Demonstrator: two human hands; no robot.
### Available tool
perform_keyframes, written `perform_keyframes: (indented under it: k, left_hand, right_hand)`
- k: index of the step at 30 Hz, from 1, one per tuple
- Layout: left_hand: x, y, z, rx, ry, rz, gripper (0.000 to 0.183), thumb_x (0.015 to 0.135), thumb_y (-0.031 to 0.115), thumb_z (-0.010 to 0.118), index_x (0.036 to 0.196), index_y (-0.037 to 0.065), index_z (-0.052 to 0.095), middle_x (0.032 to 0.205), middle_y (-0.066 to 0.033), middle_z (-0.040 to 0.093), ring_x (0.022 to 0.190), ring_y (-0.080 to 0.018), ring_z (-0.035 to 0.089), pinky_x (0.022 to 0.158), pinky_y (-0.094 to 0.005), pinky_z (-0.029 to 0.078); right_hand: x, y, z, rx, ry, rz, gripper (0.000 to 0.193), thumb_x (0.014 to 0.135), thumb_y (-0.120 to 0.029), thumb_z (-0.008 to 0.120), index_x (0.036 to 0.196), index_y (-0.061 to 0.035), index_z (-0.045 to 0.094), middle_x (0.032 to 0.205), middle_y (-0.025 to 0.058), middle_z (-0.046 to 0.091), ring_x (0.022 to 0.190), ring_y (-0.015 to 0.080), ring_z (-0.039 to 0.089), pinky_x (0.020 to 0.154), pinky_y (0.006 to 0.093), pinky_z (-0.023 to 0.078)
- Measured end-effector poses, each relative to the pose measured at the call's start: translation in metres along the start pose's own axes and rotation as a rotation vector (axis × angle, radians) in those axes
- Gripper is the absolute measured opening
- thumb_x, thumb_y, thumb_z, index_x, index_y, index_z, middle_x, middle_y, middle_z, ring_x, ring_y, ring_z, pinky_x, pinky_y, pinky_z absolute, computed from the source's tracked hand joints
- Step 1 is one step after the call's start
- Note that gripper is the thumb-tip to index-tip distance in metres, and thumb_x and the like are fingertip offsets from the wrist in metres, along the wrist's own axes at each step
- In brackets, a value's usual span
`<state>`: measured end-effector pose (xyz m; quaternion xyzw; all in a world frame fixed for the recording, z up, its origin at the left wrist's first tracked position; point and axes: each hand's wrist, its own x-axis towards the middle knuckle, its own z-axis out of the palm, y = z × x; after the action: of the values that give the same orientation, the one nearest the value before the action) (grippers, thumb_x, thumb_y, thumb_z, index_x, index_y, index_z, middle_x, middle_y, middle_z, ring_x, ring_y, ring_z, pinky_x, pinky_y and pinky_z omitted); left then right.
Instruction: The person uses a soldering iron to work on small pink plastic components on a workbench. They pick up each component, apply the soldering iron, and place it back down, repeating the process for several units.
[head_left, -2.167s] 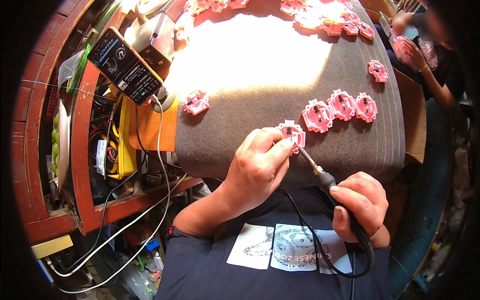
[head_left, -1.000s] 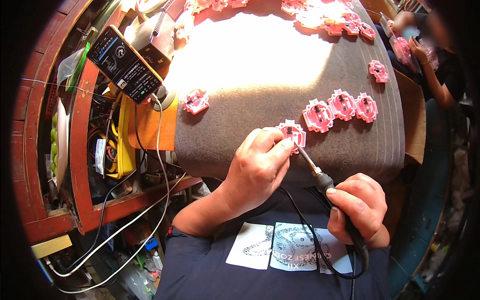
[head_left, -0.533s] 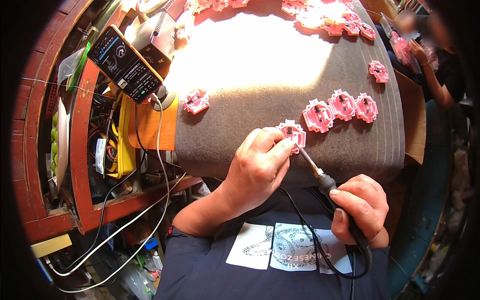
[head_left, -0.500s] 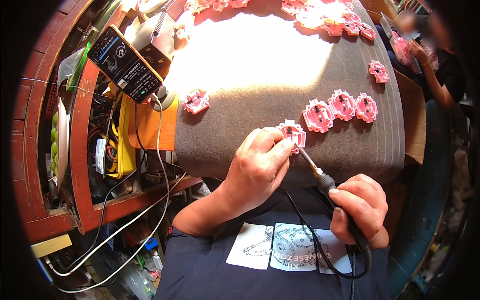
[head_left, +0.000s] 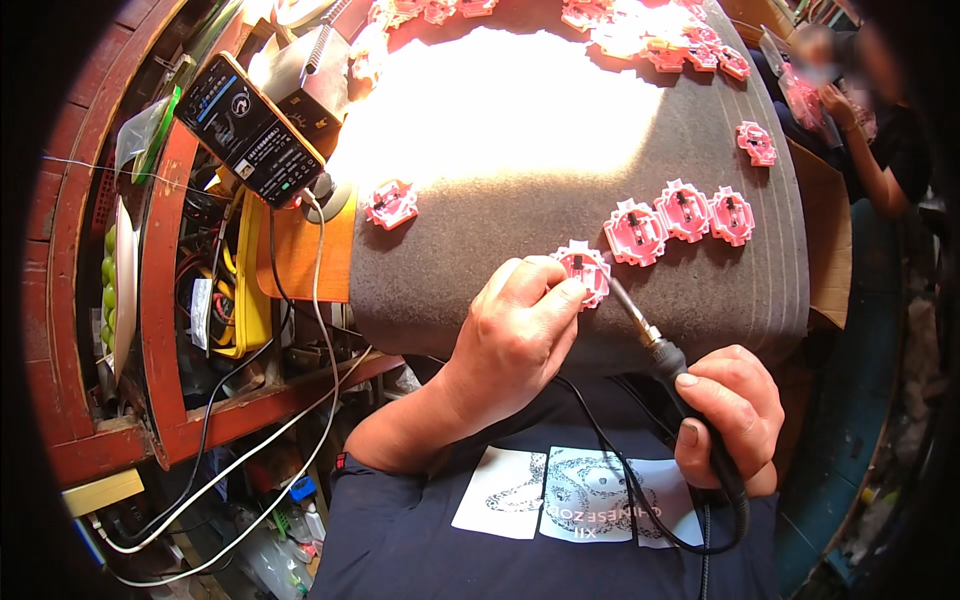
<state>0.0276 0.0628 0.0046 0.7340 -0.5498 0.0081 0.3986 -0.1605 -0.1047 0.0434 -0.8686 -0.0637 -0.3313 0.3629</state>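
My left hand (head_left: pixel 522 318) pinches a pink plastic housing (head_left: pixel 590 272) at its left edge, near the front of the grey mat (head_left: pixel 480 260). A small black part sits inside the housing. In my right hand (head_left: pixel 735 418) is a soldering iron (head_left: pixel 669 358) with a black handle, gripped like a pen. Its metal shaft points up and left, the end lying close to the right side of the held housing; whether it touches cannot be made out. The black cord loops down across my shirt. Similar pink housings (head_left: pixel 636 232) stand in a short row just beyond the iron.
At the left a phone (head_left: pixel 250 130) leans on a holder, its white cable (head_left: pixel 318 270) hanging down. More pink housings (head_left: pixel 668 55) lie along the far edge, beside glaring light. A yellow bin (head_left: pixel 248 310) with wires is at the left. Another person (head_left: pixel 880 150) sits at the far right.
The soldering iron has shifted slightly right, its end moving off the inside of the housing toward its right edge. My right hand moved a little right with it. My left hand stays nearly still.
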Motion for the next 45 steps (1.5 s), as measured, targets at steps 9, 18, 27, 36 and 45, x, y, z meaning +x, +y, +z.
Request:
perform_keyframes:
  k: [9,18,27,36,45]
  left_hand:
    - [0.002,0.001,-0.001,-0.023,-0.007,0.008,0.028,0.081,-0.005,0.077,0.108,0.001,0.071,0.107,-0.0146,0.066,0.097,-0.0357,0.069,0.085,-0.0442,0.057]
    - [0.003,0.000,0.000,-0.027,-0.009,0.029,0.029,0.081,-0.004,0.077,0.110,-0.001,0.071,0.106,-0.0147,0.063,0.095,-0.0360,0.064,0.083,-0.0441,0.056]
    - [0.001,0.000,-0.001,-0.047,-0.001,0.006,0.035,0.080,-0.006,0.078,0.113,-0.001,0.072,0.108,-0.0145,0.066,0.100,-0.0362,0.068,0.086,-0.0452,0.058]
    - [0.000,-0.002,0.001,-0.052,0.010,0.016,0.037,0.080,-0.005,0.078,0.116,0.000,0.072,0.109,-0.0144,0.066,0.101,-0.0369,0.068,0.087,-0.0460,0.058]
    - [-0.001,-0.003,0.002,-0.057,0.030,0.029,0.036,0.080,-0.005,0.078,0.115,0.000,0.072,0.109,-0.0141,0.066,0.100,-0.0366,0.068,0.087,-0.0456,0.058]
  right_hand:
    - [-0.004,0.020,0.023,0.029,0.151,0.014,0.041,0.088,0.004,0.077,0.128,-0.0011,0.068,0.092,0.0139,0.070,0.072,0.0253,0.067,0.062,0.0353,0.052]
    - [0.010,0.048,0.059,-0.066,0.161,-0.017,0.040,0.089,0.002,0.074,0.127,0.0007,0.062,0.106,0.0179,0.074,0.088,0.0364,0.073,0.079,0.0447,0.057]
    - [0.019,0.050,0.068,-0.191,0.086,-0.065,0.051,0.087,-0.004,0.081,0.132,-0.0030,0.056,0.120,0.0203,0.073,0.099,0.0371,0.068,0.088,0.0461,0.054]
    - [0.014,0.054,0.070,-0.209,0.101,-0.078,0.049,0.089,-0.006,0.081,0.132,-0.0033,0.056,0.121,0.0204,0.073,0.098,0.0368,0.068,0.087,0.0457,0.054]
    - [0.012,0.051,0.074,-0.195,0.183,-0.051,0.044,0.091,-0.006,0.076,0.132,-0.0030,0.059,0.117,0.0210,0.074,0.099,0.0382,0.070,0.092,0.0490,0.053]
